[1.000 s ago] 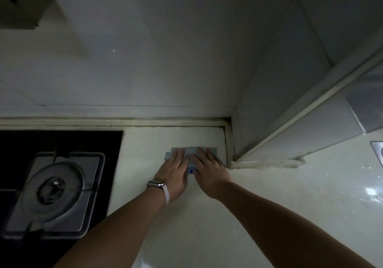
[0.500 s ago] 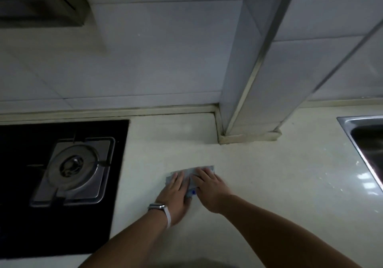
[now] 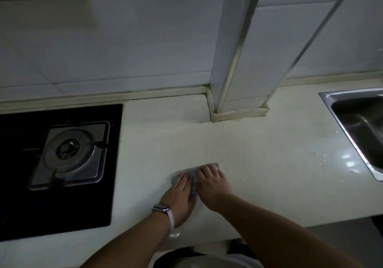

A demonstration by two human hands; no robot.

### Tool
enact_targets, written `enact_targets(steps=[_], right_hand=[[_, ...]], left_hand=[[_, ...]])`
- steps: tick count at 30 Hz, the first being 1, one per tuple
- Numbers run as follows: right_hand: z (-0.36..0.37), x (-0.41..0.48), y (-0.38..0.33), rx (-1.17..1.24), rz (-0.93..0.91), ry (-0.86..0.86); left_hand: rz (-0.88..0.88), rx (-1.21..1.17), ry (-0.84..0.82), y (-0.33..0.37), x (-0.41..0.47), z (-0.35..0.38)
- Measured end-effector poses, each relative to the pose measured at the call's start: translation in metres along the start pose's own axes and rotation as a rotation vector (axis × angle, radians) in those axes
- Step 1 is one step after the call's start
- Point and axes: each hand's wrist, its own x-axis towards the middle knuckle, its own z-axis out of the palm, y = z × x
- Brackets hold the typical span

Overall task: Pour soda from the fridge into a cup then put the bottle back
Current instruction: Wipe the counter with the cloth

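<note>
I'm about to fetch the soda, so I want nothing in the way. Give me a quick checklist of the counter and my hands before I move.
1. Left hand free: not ok, flat on the cloth.
2. Right hand free: not ok, also pressing the cloth.
3. Counter clear for pouring: ok, bare between the stove and the sink.
4. Counter dry: not ok, droplets glint near the sink.
5. Cup ready: not ok, none in view.
6. Burner off: ok, no flame shows.
</note>
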Motion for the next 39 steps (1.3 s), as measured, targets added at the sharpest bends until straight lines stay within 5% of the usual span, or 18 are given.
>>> enact_targets(steps=[11, 24, 33, 36, 39], right_hand=[[0.0, -0.021, 0.044, -0.073, -0.147, 0.012], [-0.011, -0.055, 0.199, -0.088, -0.226, 0.168], [-0.023, -0.096, 0.3, -0.055, -0.119, 0.209], [-0.026, -0.106, 0.325, -0.032, -0.087, 0.205], [-0.031, -0.108, 0.341, -0.003, -0.068, 0.202]], left_hand=[[-0.099, -0.027, -0.01, 0.051, 0.006, 0.012], [-0.21, 0.013, -0.012, 0.19, 0.07, 0.051], [-0.074, 0.096, 0.026, 0.289, 0.114, 0.071], [0.067, 0.279, -0.156, 0.315, 0.127, 0.068], [0.029, 0.22, -0.026, 0.322, 0.138, 0.074]])
